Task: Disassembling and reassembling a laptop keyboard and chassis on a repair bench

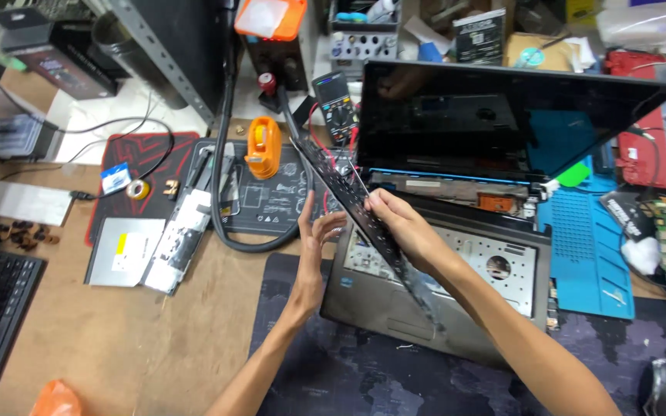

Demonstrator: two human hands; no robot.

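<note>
A flat, thin black laptop keyboard (352, 204) stands tilted on edge above the grey laptop base (395, 304), whose bare metal keyboard tray shows stamped holes. The right hand (398, 223) pinches the keyboard's middle edge, fingers closed on it; the left hand (316, 235) is spread open against its underside, fingertips touching. Beyond them rises the glossy dark laptop screen (502, 115). Farther left on the wooden surface (117, 339) sit an orange tape dispenser (263, 146) and a multimeter (335, 108).
</note>
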